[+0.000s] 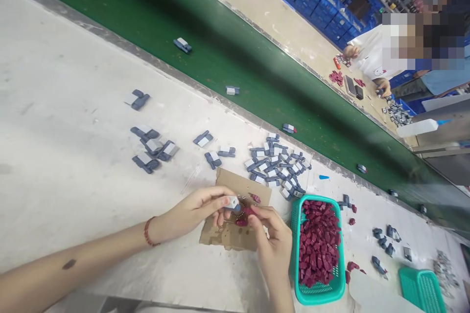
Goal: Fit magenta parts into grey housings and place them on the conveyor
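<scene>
My left hand (216, 205) is closed on a small grey-and-white toy car body (233, 203), pinched between thumb and fingers. Close beside it, my right hand (270, 227) pinches a small dark red plastic part (247, 211). The two pieces are near each other; whether they touch I cannot tell. Both hands hover over a piece of brown cardboard (227, 238), on which lie another dark red part (255, 198) and some tiny bright bits. Right of my right hand stands a green basket (295, 254) filled with dark red parts (319, 244).
Beyond the cardboard lies a heap of grey-and-white car bodies (273, 166), with more at left (152, 149). A green conveyor belt (205, 63) carries several cars. Another green basket (422, 288) stands at right. Across the belt, a person in white (367, 54) handles parts.
</scene>
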Available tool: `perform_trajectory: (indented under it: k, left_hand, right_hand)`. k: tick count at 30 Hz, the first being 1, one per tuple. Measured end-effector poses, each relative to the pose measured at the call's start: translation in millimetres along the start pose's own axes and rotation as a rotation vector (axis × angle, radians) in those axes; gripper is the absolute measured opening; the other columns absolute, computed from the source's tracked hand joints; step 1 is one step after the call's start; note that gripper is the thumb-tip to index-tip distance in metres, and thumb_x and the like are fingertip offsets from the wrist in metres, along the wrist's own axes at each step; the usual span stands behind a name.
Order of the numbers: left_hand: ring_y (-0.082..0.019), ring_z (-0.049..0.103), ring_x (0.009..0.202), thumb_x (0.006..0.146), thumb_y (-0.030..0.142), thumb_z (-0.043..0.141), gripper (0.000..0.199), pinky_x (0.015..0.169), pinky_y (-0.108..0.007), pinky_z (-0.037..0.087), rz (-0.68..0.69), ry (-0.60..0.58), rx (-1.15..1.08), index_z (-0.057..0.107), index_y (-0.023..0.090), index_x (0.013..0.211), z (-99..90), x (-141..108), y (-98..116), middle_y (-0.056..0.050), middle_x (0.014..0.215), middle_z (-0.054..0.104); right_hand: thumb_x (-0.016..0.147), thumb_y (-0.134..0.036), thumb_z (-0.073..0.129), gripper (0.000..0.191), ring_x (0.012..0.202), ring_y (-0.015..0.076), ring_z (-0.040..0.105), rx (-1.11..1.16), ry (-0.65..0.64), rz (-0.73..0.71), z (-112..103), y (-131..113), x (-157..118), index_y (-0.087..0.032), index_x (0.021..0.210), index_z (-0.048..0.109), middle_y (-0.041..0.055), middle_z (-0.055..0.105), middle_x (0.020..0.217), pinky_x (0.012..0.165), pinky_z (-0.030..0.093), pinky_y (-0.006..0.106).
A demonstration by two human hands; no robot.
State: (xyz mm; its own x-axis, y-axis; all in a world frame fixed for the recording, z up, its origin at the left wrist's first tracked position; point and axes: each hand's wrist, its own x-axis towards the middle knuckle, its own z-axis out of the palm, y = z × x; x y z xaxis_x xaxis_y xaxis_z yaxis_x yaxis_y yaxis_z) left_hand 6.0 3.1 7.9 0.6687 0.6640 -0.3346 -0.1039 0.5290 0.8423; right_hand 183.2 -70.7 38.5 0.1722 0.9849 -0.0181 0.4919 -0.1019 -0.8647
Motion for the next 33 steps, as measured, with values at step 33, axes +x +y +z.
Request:
perform_trajectory:
  k: [33]
  left_hand:
    - [-0.022,0.064,0.077,0.09,0.044,0.044,0.034,0.07,-0.027,0.047,0.266,0.022,0.791,0.068,0.019,0.089,-9.9,46,50,-0.005,0.085,0.072]
  right_hand:
    - [0.09,-0.027,0.055,0.032,0.083,0.0185,0.068,0.077,0.033,0.075,-20,7,-8,-0.023,0.121,0.064,0.0069,0.072,0.097,0.072,0.057,0.028]
